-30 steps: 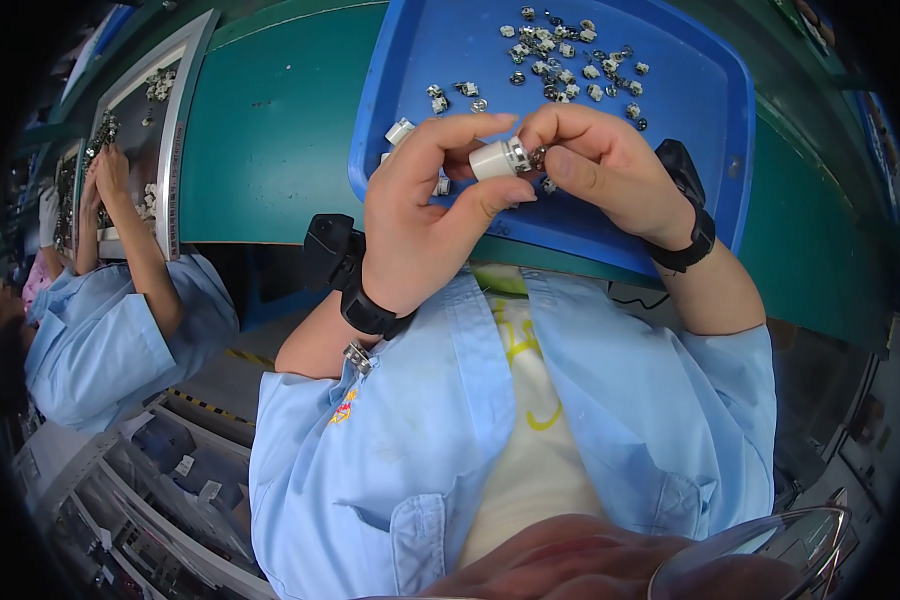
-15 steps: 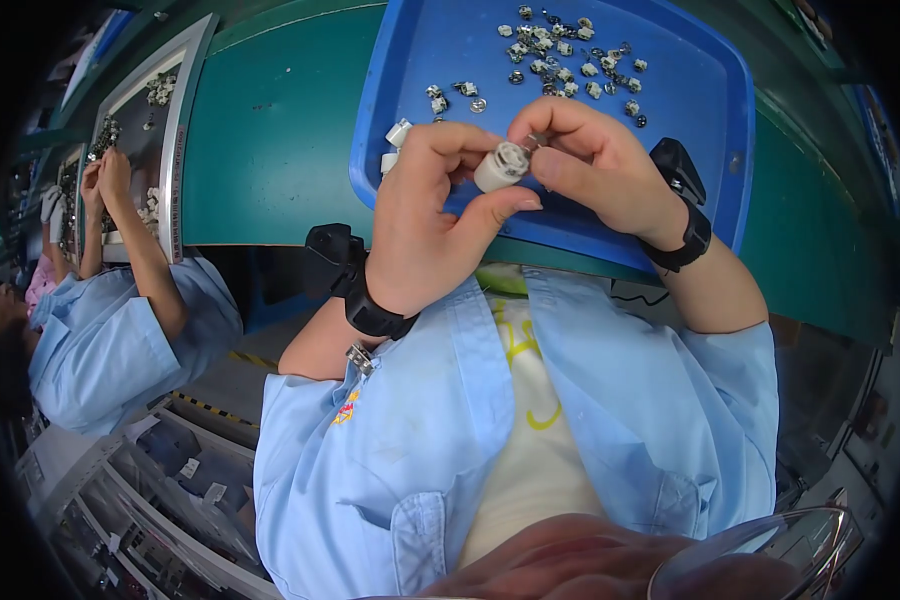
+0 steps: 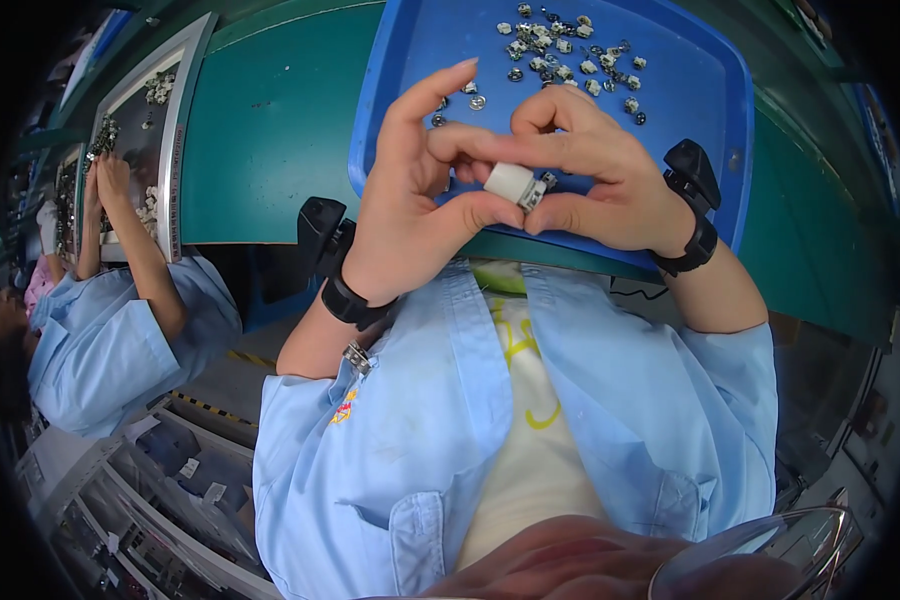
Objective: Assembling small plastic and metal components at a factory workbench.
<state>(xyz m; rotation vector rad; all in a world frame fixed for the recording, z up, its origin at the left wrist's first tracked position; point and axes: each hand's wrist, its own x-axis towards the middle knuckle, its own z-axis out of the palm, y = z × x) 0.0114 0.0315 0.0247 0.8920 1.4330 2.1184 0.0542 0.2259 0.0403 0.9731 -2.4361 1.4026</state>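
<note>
Above the near part of a blue tray (image 3: 740,150), my two hands meet around a small white cylindrical housing (image 3: 510,183). My left hand (image 3: 400,205) grips its left side between thumb and fingers, with the index finger raised. A small metal-and-white fitting (image 3: 535,195) shows at the housing's right end, tilted down to the right. My right hand (image 3: 610,180) pinches that end between thumb and curled fingers. Whether the fitting is fully seated in the housing, I cannot tell. Farther back in the tray lie several loose metal-and-white fittings (image 3: 560,65).
The tray sits on a green tabletop (image 3: 270,140). To the left, a co-worker's hands (image 3: 110,180) work over a pale-framed tray (image 3: 175,150) of similar small parts. Black straps with black devices (image 3: 692,175) are on both my wrists. A dark cable (image 3: 640,296) hangs under the table edge.
The housing has turned from upright, its open end up, to lying tilted with that end toward my right hand. My left index finger has lifted, and my right fingers have closed over the fitting.
</note>
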